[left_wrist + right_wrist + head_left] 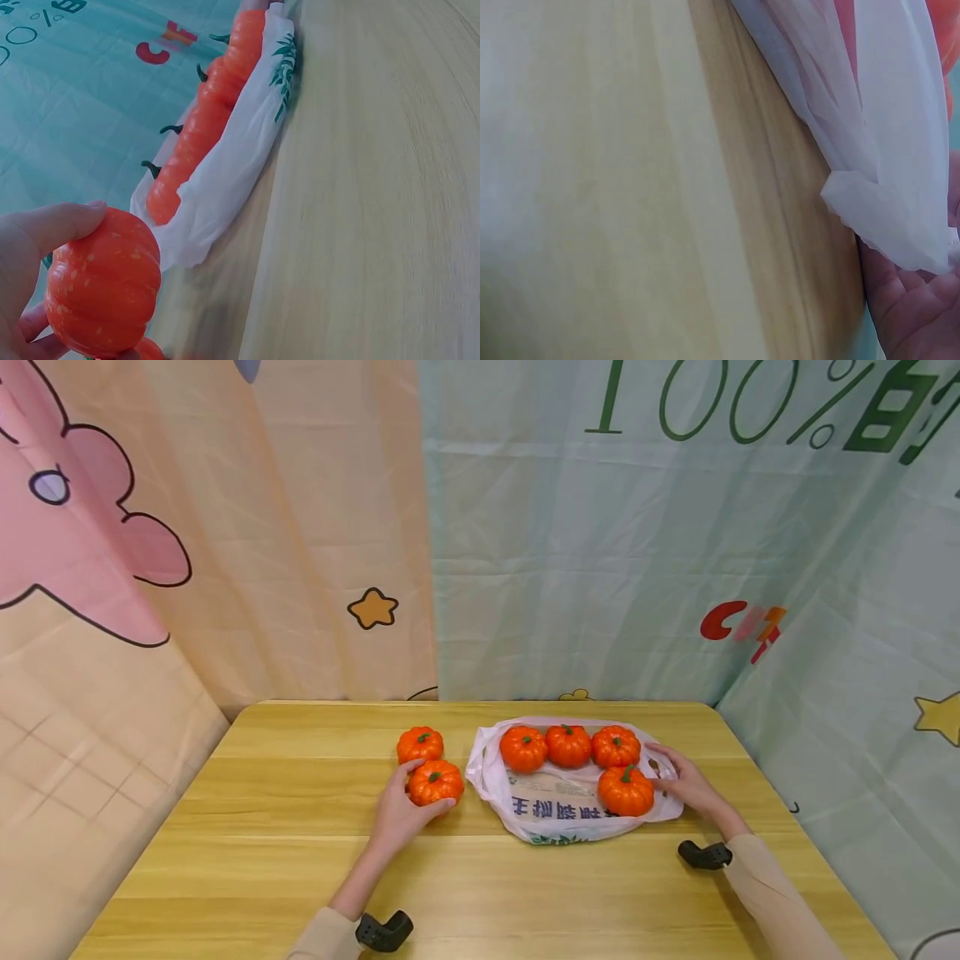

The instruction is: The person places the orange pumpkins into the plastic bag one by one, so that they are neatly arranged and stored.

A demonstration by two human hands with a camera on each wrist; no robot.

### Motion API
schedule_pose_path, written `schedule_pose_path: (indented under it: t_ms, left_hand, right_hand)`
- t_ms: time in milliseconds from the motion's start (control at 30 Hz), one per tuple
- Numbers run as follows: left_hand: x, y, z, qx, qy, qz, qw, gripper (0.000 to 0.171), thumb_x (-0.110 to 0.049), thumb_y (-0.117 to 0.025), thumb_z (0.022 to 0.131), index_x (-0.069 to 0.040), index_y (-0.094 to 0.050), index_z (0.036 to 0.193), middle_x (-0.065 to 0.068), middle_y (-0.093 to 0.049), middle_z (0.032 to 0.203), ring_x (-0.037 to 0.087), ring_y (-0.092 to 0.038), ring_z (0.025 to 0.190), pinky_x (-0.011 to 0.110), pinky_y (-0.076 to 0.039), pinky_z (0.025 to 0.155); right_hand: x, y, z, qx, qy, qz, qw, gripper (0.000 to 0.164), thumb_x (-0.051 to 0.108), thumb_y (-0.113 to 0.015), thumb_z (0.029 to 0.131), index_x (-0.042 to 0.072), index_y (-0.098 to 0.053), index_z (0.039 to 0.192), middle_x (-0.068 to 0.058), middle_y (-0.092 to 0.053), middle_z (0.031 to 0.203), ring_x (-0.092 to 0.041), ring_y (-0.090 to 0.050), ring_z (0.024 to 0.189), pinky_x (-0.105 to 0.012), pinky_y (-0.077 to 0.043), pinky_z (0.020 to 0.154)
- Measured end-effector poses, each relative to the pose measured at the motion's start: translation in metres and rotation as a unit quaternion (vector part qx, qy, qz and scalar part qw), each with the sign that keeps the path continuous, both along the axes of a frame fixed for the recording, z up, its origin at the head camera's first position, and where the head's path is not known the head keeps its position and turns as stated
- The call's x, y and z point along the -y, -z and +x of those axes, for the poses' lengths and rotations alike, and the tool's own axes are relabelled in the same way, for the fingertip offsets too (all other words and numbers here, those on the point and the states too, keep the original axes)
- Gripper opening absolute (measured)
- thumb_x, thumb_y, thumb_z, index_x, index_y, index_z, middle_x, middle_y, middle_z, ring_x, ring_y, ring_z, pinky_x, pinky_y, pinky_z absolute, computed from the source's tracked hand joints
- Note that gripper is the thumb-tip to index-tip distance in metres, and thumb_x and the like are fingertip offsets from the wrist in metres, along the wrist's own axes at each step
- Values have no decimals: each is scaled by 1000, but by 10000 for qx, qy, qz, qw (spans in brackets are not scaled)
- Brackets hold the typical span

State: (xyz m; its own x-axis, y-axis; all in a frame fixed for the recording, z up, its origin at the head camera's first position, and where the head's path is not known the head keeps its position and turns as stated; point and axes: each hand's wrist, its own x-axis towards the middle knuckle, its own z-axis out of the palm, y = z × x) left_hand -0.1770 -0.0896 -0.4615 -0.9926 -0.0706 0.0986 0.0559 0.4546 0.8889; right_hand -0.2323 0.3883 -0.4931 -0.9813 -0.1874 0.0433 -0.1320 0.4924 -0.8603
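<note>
My left hand [400, 810] grips a small orange pumpkin [435, 782] with a short green stem, thumb on one side and fingers on the other. Behind it, a second pumpkin [419, 743] sits on the table; in the left wrist view it is mostly hidden under the held one. To the right lies a white plastic bag [495, 793] with its mouth spread wide and printed writing showing. Several pumpkins [568, 746] are in it, three in a back row and another [626, 792] at front right. My right hand [688, 783] holds the bag's right edge, its fingers partly hidden by the plastic [904, 217].
The wooden table [247, 860] ends at a back edge against a printed curtain [585, 568], with more curtain along both sides. Black wrist devices [384, 932] are worn on both forearms, over beige sleeves [780, 893].
</note>
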Motion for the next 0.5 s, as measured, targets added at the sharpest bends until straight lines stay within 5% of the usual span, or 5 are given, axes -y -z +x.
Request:
schedule_pose_path:
  t_ms: [500]
  left_hand:
    - [-55, -9, -7, 22, 630, 314, 9975, 76, -29, -86, 70, -12, -48, 135, 13, -49, 137, 32, -51, 122, 53, -45, 101]
  right_hand:
    - [0, 0, 0, 58, 57, 33, 10000, 65, 0, -63, 87, -6, -32, 144, -33, -22, 151, -53, -13, 139, -72, -11, 108]
